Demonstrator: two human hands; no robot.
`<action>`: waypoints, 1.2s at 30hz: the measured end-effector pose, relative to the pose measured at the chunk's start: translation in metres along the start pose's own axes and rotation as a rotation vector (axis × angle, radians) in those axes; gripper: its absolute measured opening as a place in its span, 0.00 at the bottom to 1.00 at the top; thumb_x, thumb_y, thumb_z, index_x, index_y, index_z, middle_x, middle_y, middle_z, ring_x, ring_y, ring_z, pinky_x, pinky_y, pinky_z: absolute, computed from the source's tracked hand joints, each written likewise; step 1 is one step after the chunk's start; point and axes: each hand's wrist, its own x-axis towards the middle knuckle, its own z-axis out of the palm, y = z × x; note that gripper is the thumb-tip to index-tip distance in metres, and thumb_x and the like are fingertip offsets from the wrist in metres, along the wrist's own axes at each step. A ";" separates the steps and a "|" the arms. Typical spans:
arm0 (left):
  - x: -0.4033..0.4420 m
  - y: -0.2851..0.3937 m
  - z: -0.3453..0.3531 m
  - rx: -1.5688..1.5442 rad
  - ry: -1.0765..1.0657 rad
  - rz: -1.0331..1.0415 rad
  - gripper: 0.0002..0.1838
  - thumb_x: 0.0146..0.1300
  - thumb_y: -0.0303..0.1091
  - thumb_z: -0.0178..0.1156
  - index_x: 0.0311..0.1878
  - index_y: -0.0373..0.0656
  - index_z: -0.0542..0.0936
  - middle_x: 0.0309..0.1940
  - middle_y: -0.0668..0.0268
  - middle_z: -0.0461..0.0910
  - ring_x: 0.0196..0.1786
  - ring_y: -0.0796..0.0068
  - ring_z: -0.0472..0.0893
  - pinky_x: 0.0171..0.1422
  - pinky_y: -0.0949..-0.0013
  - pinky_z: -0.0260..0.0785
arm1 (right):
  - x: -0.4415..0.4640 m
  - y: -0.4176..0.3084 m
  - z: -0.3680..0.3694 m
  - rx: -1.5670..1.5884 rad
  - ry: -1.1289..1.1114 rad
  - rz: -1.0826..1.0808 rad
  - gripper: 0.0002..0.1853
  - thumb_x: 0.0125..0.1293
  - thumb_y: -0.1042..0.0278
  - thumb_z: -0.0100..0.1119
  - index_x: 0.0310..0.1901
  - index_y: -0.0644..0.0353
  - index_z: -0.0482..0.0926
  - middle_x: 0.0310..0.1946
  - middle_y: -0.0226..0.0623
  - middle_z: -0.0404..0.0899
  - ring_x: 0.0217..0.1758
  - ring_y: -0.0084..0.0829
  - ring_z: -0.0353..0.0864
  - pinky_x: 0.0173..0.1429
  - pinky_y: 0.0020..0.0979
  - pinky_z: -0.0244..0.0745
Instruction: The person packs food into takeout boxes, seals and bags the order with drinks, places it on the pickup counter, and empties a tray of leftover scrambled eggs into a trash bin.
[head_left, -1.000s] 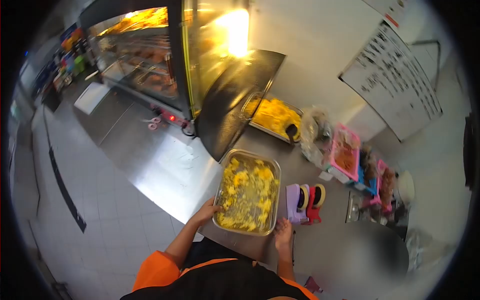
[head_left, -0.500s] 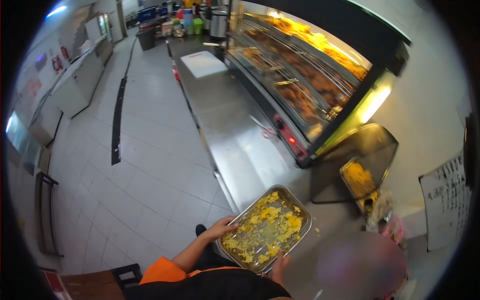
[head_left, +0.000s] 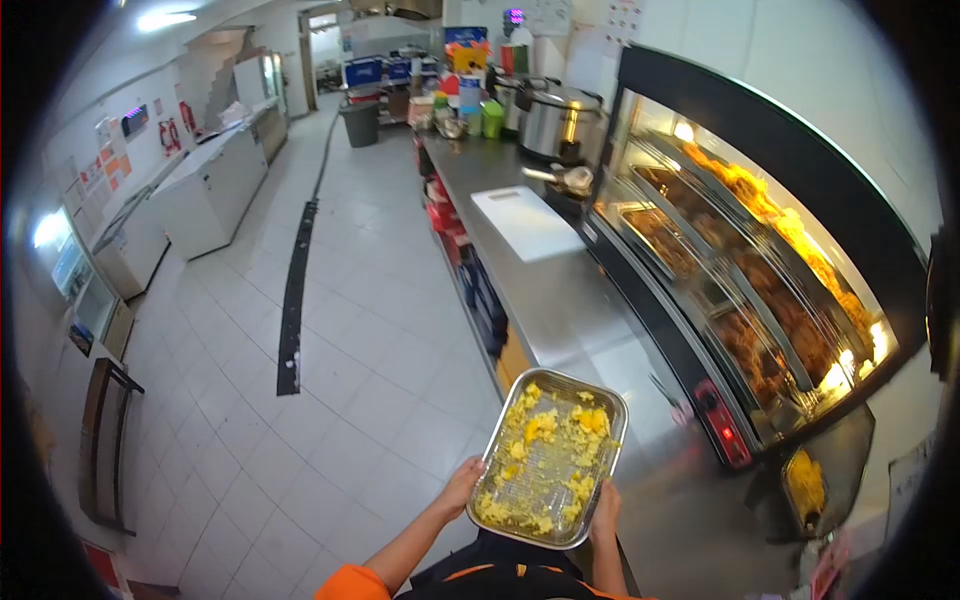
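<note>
A metal tray (head_left: 549, 462) with scattered yellow food bits is held up in front of my body, over the counter's front edge. My left hand (head_left: 463, 487) grips its left rim, fingers closed on the edge. On the opposite side my right hand (head_left: 605, 512) holds the lower right rim; part of its fingers is hidden by the tray. Bits of yellow food cling to the tray's ridged bottom.
A glass-fronted warmer (head_left: 740, 290) with browned food stands on the steel counter (head_left: 590, 335) at the right. Beyond are a white cutting board (head_left: 528, 222) and large pots (head_left: 558, 118). Tiled floor (head_left: 370, 330), a bench (head_left: 103, 450) and white chests (head_left: 212, 190) lie left.
My view has swung left along the counter and floor. The tray has come away from the tape dispensers with me. My right hand, earlier open beside the tray, now holds its rim.
</note>
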 end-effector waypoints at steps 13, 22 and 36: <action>0.187 0.190 -0.202 -0.098 0.536 0.178 0.25 0.65 0.51 0.33 0.53 0.39 0.61 0.46 0.64 0.67 0.48 0.75 0.69 0.56 0.70 0.60 | 0.237 -0.027 0.415 0.002 -0.562 0.026 0.15 0.65 0.63 0.40 0.33 0.66 0.72 0.27 0.30 0.72 0.30 0.20 0.67 0.36 0.23 0.64; 0.300 0.267 -0.377 -0.559 0.754 0.347 0.20 0.65 0.45 0.37 0.48 0.38 0.66 0.42 0.62 0.70 0.46 0.70 0.71 0.51 0.63 0.66 | 0.336 0.020 0.725 -0.463 -0.983 -0.210 0.19 0.62 0.60 0.47 0.41 0.71 0.74 0.31 0.36 0.76 0.33 0.22 0.72 0.41 0.24 0.66; 0.621 0.548 -0.630 -0.705 0.522 0.485 0.17 0.61 0.37 0.48 0.52 0.44 0.62 0.43 0.63 0.69 0.43 0.67 0.73 0.43 0.63 0.71 | 0.597 -0.052 1.059 -0.102 -0.826 0.126 0.23 0.62 0.54 0.44 0.57 0.53 0.61 0.45 0.34 0.70 0.37 0.25 0.72 0.38 0.25 0.66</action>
